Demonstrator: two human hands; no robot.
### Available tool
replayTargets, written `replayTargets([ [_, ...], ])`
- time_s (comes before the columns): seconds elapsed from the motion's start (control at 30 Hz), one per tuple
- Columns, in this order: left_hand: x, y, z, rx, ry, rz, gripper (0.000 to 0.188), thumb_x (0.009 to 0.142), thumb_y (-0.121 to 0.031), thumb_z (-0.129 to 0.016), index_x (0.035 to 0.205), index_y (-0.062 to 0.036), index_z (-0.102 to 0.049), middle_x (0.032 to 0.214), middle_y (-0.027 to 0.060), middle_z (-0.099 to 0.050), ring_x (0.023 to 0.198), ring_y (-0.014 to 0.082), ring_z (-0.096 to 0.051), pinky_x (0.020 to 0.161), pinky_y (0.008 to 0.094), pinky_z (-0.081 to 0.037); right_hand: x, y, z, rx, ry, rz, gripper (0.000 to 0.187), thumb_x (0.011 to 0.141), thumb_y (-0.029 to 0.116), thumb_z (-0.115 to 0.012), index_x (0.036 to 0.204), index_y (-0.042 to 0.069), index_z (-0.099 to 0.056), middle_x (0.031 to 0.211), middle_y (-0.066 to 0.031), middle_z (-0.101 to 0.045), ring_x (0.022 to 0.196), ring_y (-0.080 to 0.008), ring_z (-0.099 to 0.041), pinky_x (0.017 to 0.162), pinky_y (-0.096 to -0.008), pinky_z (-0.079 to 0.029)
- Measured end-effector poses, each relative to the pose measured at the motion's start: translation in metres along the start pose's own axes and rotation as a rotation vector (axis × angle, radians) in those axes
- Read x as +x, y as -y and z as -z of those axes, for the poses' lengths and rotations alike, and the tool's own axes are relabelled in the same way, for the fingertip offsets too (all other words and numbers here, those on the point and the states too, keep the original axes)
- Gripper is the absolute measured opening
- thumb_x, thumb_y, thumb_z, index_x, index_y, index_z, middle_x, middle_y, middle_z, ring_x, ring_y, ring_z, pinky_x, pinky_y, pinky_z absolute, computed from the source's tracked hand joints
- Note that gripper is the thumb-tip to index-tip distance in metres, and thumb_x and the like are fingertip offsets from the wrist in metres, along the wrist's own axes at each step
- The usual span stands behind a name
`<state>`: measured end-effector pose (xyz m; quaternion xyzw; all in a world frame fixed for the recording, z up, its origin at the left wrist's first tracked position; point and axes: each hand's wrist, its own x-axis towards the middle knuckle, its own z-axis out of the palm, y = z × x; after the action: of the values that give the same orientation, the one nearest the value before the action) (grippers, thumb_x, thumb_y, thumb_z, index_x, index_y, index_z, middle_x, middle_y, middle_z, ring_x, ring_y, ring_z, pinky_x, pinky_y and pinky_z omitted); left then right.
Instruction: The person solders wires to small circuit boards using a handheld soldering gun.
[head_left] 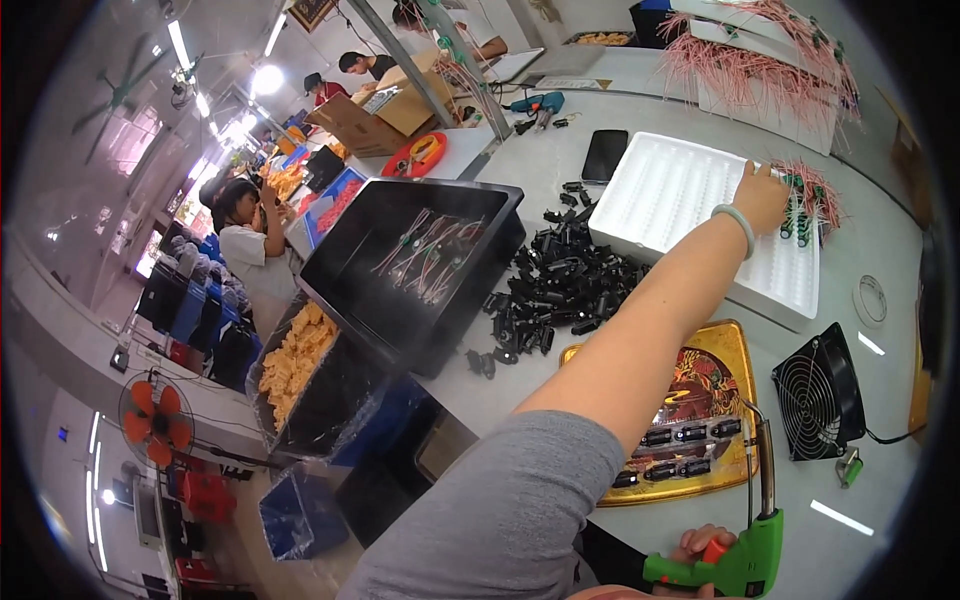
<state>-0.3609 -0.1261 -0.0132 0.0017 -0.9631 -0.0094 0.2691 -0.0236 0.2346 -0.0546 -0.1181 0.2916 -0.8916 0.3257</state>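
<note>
My left arm, in a grey sleeve with a pale bangle at the wrist, stretches across the table. At its end, my left hand (762,197) is closed over the white foam tray (665,180), beside small green circuit boards (802,222) with pink wires. What its fingers pinch is hidden. Low on the right, my right hand (700,548) grips a green soldering gun (757,555) with a red trigger and a metal tube pointing up. Just beyond it lies a gold-rimmed tray (738,365) bearing rows of black parts (690,433), partly covered by my left arm.
A heap of black plastic parts (570,265) spreads beside a black bin (420,270) with wired boards. A phone (605,156), a black fan (820,395), a tape roll (870,300) and bundled pink wires (720,65) lie around. Other people are at the far left.
</note>
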Motion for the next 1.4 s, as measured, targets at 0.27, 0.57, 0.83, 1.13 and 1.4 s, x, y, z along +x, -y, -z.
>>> replayTargets([
  [0.27,0.011,0.009,0.002,-0.281,-0.253,0.255,0.015,0.073,-0.018,-0.058,0.071,-0.0029,-0.062,0.072,0.0162,-0.061,0.075,0.0329,-0.057,0.076,0.0438,-0.040,0.011,0.012,0.013,0.045,0.176,-0.058,0.063,0.073,0.036,-0.069,0.117,0.001,-0.040,0.103,-0.0127,-0.043,0.084,-0.0185,-0.044,0.058,-0.0254,-0.046],
  [0.57,0.070,0.039,0.063,-0.718,-0.893,0.484,0.015,0.082,-0.010,-0.048,0.073,0.0023,-0.051,0.072,0.0209,-0.053,0.070,0.0378,-0.050,0.063,0.0436,-0.039,0.006,0.022,0.011,0.030,0.288,-0.152,0.054,0.081,0.027,-0.061,0.125,0.008,-0.035,0.113,-0.0129,-0.038,0.108,-0.0219,-0.038,0.065,-0.0305,-0.047],
  [0.83,0.030,0.093,0.238,-0.686,-0.929,0.262,0.018,0.081,-0.012,-0.042,0.069,-0.0007,-0.049,0.062,0.0122,-0.052,0.060,0.0208,-0.050,0.058,0.0350,-0.039,0.015,-0.009,-0.015,-0.169,-0.038,0.353,0.060,0.073,0.038,-0.057,0.114,-0.002,-0.038,0.089,-0.0084,-0.042,0.081,-0.0156,-0.039,0.071,-0.0285,-0.031],
  [1.13,-0.208,0.018,0.369,-0.958,-0.397,0.204,0.010,0.081,-0.007,-0.043,0.079,0.0015,-0.046,0.110,0.0158,-0.055,0.102,0.0213,-0.053,0.092,0.0313,-0.039,0.009,-0.011,-0.013,-0.233,-0.007,0.388,0.062,0.075,0.038,-0.057,0.117,-0.003,-0.038,0.099,-0.0107,-0.045,0.088,-0.0180,-0.041,0.075,-0.0312,-0.032],
  [1.4,-0.357,-0.070,0.337,-1.671,0.021,0.511,0.015,0.084,-0.014,-0.042,0.072,-0.0050,-0.038,0.092,0.0233,-0.058,0.092,0.0301,-0.057,0.087,0.0402,-0.042,0.009,-0.012,-0.008,-0.233,0.029,0.348,0.066,0.074,0.041,-0.058,0.119,-0.003,-0.038,0.092,-0.0113,-0.044,0.084,-0.0184,-0.042,0.076,-0.0317,-0.034],
])
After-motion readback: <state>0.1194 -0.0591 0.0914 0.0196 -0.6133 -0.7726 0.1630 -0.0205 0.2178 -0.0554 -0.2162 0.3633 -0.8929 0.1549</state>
